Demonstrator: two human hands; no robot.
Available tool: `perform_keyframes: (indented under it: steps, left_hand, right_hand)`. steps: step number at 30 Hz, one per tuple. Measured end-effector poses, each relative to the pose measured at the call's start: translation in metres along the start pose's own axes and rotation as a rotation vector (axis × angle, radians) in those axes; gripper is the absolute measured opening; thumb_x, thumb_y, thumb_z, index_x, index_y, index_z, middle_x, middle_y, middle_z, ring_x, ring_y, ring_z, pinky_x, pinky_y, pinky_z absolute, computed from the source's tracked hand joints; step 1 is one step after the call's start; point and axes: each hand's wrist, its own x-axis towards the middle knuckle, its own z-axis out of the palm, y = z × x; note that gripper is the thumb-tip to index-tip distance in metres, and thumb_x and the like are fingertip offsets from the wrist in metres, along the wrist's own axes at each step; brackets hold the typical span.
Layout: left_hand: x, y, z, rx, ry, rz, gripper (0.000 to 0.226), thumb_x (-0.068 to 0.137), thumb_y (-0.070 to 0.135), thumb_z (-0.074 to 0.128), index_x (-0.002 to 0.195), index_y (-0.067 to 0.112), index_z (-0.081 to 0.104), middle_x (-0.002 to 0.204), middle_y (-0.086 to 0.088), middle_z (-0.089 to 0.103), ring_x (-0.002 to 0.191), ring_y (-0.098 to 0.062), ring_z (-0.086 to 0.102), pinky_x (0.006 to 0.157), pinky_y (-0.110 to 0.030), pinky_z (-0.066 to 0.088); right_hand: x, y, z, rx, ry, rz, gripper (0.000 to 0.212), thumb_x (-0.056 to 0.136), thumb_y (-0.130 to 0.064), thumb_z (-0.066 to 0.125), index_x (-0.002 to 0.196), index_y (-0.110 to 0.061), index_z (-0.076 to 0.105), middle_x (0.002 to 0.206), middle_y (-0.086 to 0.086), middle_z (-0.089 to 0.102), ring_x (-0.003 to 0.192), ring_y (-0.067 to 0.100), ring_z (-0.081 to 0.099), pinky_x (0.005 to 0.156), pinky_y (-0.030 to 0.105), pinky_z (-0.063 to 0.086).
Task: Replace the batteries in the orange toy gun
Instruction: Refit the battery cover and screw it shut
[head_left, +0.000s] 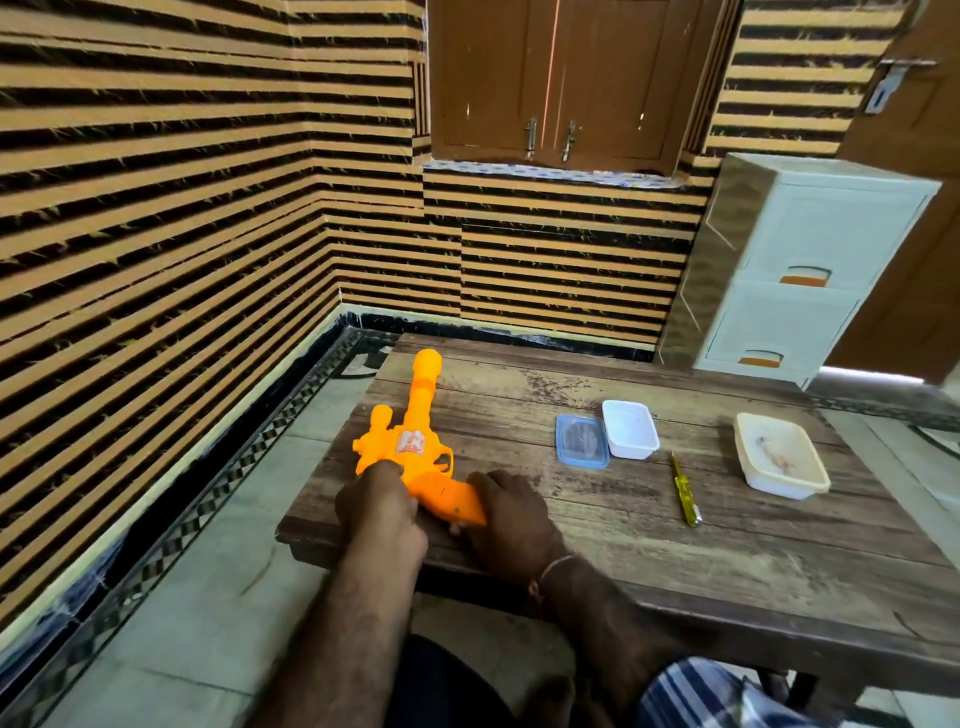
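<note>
Orange toy gun (415, 457): lies flat near the left edge of the wooden table (727, 545), barrel pointing away toward the far edge; grip end toward the person, partly covered by both hands; battery compartment cannot be made out.
Left hand (376, 506): curled over the rear of the body, fingertips hidden.
Right hand (511, 514): wrapped around the grip from the right side, one fingertip showing beneath it.
Yellow screwdriver (684, 488): lies free, right of the hands, well apart from the gun.
White tub (629, 428): just beside its blue lid (582, 440); contents unclear.
Cream tray (781, 462): near the right edge; small blurred item inside.
Bare tabletop: between screwdriver and near edge
</note>
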Motion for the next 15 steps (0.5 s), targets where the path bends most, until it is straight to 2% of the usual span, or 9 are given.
perform_keyframes:
  steps: [1,3,6,8,11,12,15]
  left_hand:
    - [-0.006,-0.001,0.005,0.025,-0.007,0.051,0.006,0.088,0.008,0.058,0.083,0.01,0.055,0.082,-0.006,0.053,0.07,-0.018,0.052,0.064,-0.03,0.046]
    - [-0.013,-0.001,0.014,0.074,-0.025,0.164,0.021,0.087,0.007,0.061,0.069,0.014,0.053,0.074,-0.005,0.052,0.068,-0.02,0.051,0.073,-0.032,0.048]
    - [-0.025,-0.004,0.032,0.137,-0.109,0.261,0.03,0.085,0.002,0.057,0.061,0.018,0.048,0.07,-0.01,0.05,0.067,-0.023,0.047,0.071,-0.036,0.041]
    - [-0.032,-0.01,0.044,0.138,-0.17,0.262,0.027,0.087,0.0,0.055,0.068,0.019,0.052,0.07,-0.007,0.049,0.069,-0.022,0.047,0.071,-0.034,0.04]
    - [-0.045,-0.029,0.066,0.137,-0.267,0.277,0.017,0.091,-0.002,0.054,0.09,0.013,0.061,0.073,-0.004,0.057,0.064,-0.017,0.053,0.067,-0.03,0.046]
    - [-0.049,-0.035,0.071,0.143,-0.292,0.286,0.017,0.091,-0.003,0.053,0.088,0.012,0.06,0.072,-0.005,0.057,0.062,-0.016,0.052,0.064,-0.029,0.045]
    - [-0.051,-0.049,0.085,0.175,-0.353,0.318,0.018,0.09,-0.007,0.051,0.09,0.009,0.056,0.068,-0.005,0.056,0.057,-0.015,0.051,0.058,-0.027,0.044]
  right_hand:
    - [-0.001,0.005,-0.004,0.029,-0.007,0.003,0.068,0.084,-0.052,0.063,0.14,-0.019,0.043,0.14,0.006,0.046,0.126,0.028,0.042,0.104,0.039,0.038]
    - [-0.001,0.016,-0.014,0.091,0.032,0.009,0.065,0.087,-0.055,0.058,0.14,-0.019,0.045,0.14,0.006,0.048,0.127,0.028,0.043,0.105,0.04,0.038]
    - [0.004,0.052,-0.033,0.036,0.12,0.087,0.044,0.094,-0.036,0.053,0.132,-0.014,0.053,0.134,0.008,0.055,0.122,0.03,0.049,0.099,0.04,0.044]
    - [0.007,0.073,-0.042,-0.114,0.081,0.167,0.04,0.094,-0.028,0.049,0.131,-0.013,0.05,0.135,0.008,0.052,0.121,0.033,0.049,0.094,0.04,0.045]
    - [0.01,0.098,-0.043,-0.253,0.006,0.285,0.056,0.094,-0.036,0.044,0.145,-0.015,0.031,0.148,0.006,0.037,0.128,0.036,0.038,0.1,0.045,0.036]
    - [0.01,0.101,-0.041,-0.285,0.003,0.292,0.057,0.094,-0.039,0.043,0.146,-0.017,0.03,0.148,0.005,0.037,0.13,0.036,0.035,0.101,0.047,0.033]
    - [0.01,0.102,-0.03,-0.354,0.067,0.244,0.046,0.095,-0.04,0.042,0.134,-0.017,0.045,0.138,0.008,0.048,0.124,0.033,0.04,0.096,0.046,0.03]
